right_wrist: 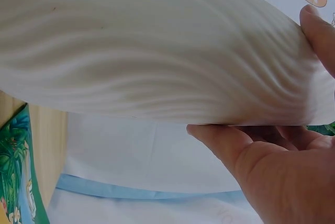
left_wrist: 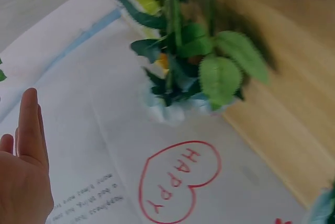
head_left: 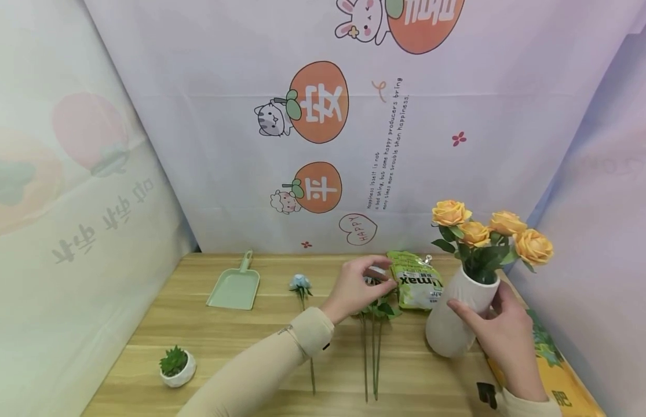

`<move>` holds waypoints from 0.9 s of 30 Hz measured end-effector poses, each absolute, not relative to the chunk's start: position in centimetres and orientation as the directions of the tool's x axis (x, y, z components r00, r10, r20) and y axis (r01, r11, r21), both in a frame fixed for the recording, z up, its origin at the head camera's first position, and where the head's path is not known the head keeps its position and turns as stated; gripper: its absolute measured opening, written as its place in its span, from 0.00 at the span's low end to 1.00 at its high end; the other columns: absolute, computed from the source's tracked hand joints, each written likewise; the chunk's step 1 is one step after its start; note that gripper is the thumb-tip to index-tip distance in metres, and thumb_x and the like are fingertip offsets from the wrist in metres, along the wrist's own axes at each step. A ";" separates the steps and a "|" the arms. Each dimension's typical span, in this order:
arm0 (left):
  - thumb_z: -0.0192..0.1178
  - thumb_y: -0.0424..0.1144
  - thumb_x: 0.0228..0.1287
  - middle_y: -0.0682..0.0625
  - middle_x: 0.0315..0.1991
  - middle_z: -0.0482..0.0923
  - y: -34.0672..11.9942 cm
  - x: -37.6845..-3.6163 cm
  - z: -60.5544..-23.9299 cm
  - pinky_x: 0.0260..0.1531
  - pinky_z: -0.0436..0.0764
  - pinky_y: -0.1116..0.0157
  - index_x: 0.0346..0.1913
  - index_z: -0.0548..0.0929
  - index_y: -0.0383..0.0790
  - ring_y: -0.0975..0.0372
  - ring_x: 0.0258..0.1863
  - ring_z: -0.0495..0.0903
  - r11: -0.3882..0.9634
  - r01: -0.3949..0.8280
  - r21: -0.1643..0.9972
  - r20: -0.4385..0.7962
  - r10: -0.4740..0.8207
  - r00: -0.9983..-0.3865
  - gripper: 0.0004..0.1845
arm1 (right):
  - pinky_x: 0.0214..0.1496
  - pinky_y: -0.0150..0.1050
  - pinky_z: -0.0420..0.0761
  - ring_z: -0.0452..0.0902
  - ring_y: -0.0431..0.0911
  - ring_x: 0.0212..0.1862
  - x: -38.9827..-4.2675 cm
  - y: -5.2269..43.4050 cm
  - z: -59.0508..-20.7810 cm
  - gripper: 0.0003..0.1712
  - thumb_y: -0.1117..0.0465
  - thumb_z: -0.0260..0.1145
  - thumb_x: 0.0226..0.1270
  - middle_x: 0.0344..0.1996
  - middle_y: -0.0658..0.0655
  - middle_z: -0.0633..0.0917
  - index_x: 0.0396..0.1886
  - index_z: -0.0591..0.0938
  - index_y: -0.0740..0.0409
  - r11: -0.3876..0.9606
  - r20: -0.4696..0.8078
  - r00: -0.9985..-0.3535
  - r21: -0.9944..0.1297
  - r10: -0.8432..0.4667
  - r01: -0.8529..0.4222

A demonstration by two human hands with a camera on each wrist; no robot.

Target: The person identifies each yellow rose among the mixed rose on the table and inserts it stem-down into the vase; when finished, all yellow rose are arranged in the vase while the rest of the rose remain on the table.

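My right hand (head_left: 505,333) grips a white ribbed vase (head_left: 449,324), thumb on the near side and fingers round the far side. The vase leans to the right; whether its base touches the table I cannot tell. Several yellow-orange roses (head_left: 475,234) stand in its mouth. Fingers curved and apart from the thumb, my left hand (head_left: 360,284) hovers over a bunch of artificial flowers (head_left: 383,309) and holds nothing. Their pale blue heads (left_wrist: 170,111) and green leaves show in the left wrist view; my hand partly hides them in the head view.
A single blue flower (head_left: 300,283) lies left of the bunch. Behind stands a green and white bag (head_left: 420,284). A green dustpan (head_left: 233,289) and a potted succulent (head_left: 179,369) sit at left. At the right edge lies a yellow bag (head_left: 565,382). Printed cloth (head_left: 239,191) hangs around the table.
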State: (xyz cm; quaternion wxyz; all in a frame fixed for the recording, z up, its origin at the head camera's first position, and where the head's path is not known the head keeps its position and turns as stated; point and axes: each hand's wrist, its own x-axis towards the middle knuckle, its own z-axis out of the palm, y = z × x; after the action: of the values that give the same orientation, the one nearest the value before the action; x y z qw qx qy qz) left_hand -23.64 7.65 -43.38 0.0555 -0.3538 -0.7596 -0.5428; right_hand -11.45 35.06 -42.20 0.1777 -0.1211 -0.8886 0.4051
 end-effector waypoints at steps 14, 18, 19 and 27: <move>0.77 0.35 0.68 0.51 0.56 0.86 5.6 -22.5 -48.5 0.43 0.89 0.71 0.62 0.86 0.44 0.71 0.43 0.89 0.211 0.494 0.844 0.340 0.501 -0.796 0.21 | 0.61 0.69 0.81 0.75 0.73 0.68 -11.6 35.1 -42.0 0.62 0.37 0.81 0.64 0.70 0.77 0.76 0.85 0.61 0.62 0.645 0.224 -0.903 -0.760 0.366 0.073; 0.76 0.35 0.69 0.50 0.58 0.87 5.9 -21.9 -49.2 0.43 0.88 0.72 0.63 0.86 0.45 0.71 0.43 0.88 0.220 0.467 0.856 0.300 0.526 -0.796 0.22 | 0.61 0.70 0.80 0.75 0.73 0.68 -11.6 35.0 -41.9 0.62 0.37 0.81 0.64 0.70 0.77 0.76 0.85 0.61 0.62 0.645 0.221 -0.903 -0.761 0.369 0.077; 0.76 0.36 0.69 0.50 0.58 0.87 6.1 -21.8 -49.5 0.43 0.87 0.72 0.63 0.86 0.46 0.72 0.43 0.88 0.224 0.463 0.857 0.291 0.531 -0.796 0.22 | 0.61 0.71 0.80 0.75 0.73 0.68 -11.6 35.0 -41.9 0.62 0.37 0.81 0.64 0.70 0.77 0.76 0.85 0.61 0.62 0.644 0.224 -0.903 -0.762 0.367 0.073; 0.77 0.35 0.68 0.47 0.63 0.86 7.1 -20.9 -50.9 0.43 0.85 0.76 0.69 0.83 0.42 0.72 0.43 0.88 0.305 0.446 0.841 0.163 0.643 -0.748 0.28 | 0.59 0.68 0.83 0.77 0.71 0.67 -11.6 34.9 -42.0 0.60 0.37 0.81 0.64 0.68 0.75 0.78 0.83 0.64 0.62 0.657 0.251 -0.898 -0.752 0.362 0.054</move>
State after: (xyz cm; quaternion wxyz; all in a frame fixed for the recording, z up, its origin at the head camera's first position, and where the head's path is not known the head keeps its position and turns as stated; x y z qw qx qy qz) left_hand -20.93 7.12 -50.89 -0.1023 -0.3400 -0.8012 -0.4816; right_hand -11.56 34.88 -41.97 0.1935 -0.1169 -0.8896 0.3970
